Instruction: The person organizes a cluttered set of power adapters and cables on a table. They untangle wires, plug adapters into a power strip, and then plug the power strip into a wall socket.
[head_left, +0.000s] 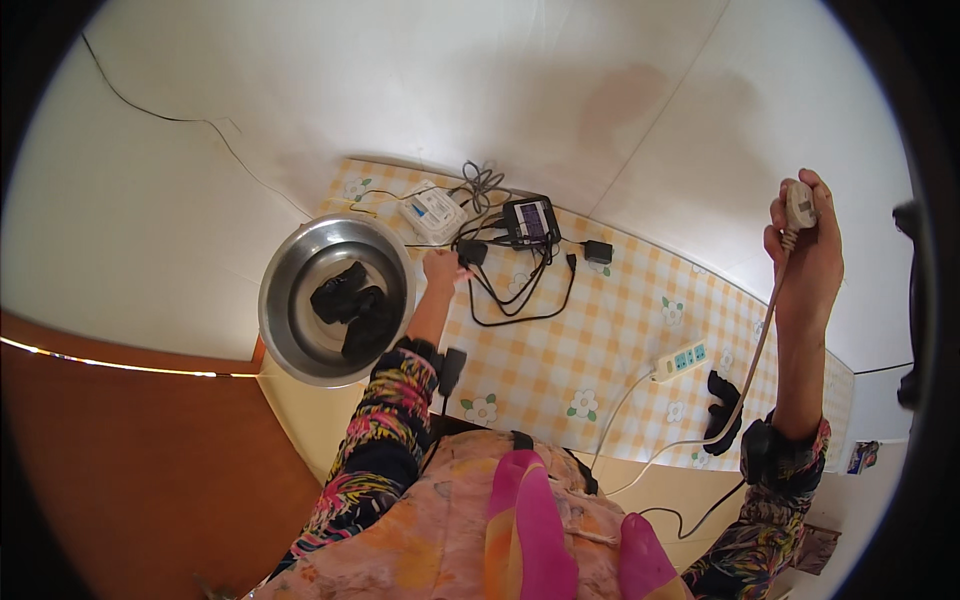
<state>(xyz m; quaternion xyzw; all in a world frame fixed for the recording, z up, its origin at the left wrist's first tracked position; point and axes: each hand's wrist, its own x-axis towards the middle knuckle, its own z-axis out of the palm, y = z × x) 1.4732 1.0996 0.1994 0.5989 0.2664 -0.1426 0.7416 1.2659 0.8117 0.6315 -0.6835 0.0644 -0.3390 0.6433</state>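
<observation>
Raised at the right near the wall, my right hand (814, 255) grips a white mains plug (802, 206). From the plug a white cord (759, 352) hangs down past the table's front edge. On the far left part of the table, my left hand (442, 268) has its fingers on a black power adapter (472, 253), partly covering it. Black cables (517, 311) loop beside that hand. Just beyond lie a black set-top-type box (532, 222) and a white router-like device (433, 214). A white power strip (680, 361) rests farther right with its own cord.
A metal basin (271, 300) holding black cloth (349, 300) stands left of my left forearm. A small black adapter (598, 252) and a black fabric item (722, 412) lie on the checked tablecloth (615, 330). A white wall (525, 82) rises behind the table.
</observation>
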